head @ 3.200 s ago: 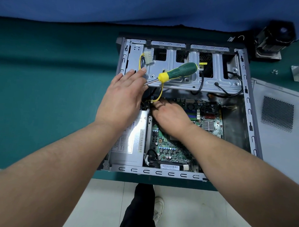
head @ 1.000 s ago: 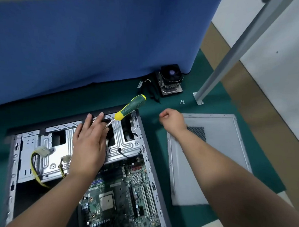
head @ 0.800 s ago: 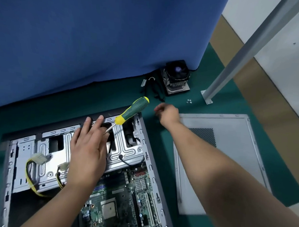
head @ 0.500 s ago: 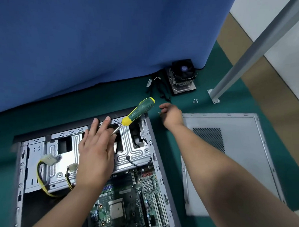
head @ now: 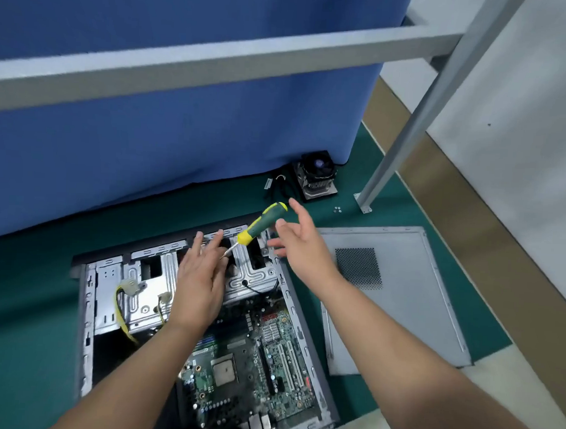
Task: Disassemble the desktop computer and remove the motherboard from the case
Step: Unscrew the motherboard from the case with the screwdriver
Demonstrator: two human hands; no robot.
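The side panel (head: 401,294) and CPU cooler (head: 317,175) already lay right of the case (head: 82,319), but the motherboard (head: 252,359) was inside; the left hand (head: 201,282) pinched the screwdriver (head: 262,223), the right hand (head: 301,244) spread empty.

— What does the person wear on the arms?

— Nothing that shows. Both forearms come up from the bottom edge bare to the frame's limit: no sleeve, no cuff.

— Gloves?

— None. The left hand (head: 198,277) and the right hand (head: 301,239) are both bare.

— Any watch, ring, bracelet, or band?

— I see none on either wrist or on the fingers that show. The wrists are plain.

— Nails?

— Short, as far as can be made out; the fingertips are a little blurred.

— Anything else of the body in view?

— Only the two forearms and hands. A dark patch sits at the bottom edge between the arms, but I cannot tell whether it is clothing.
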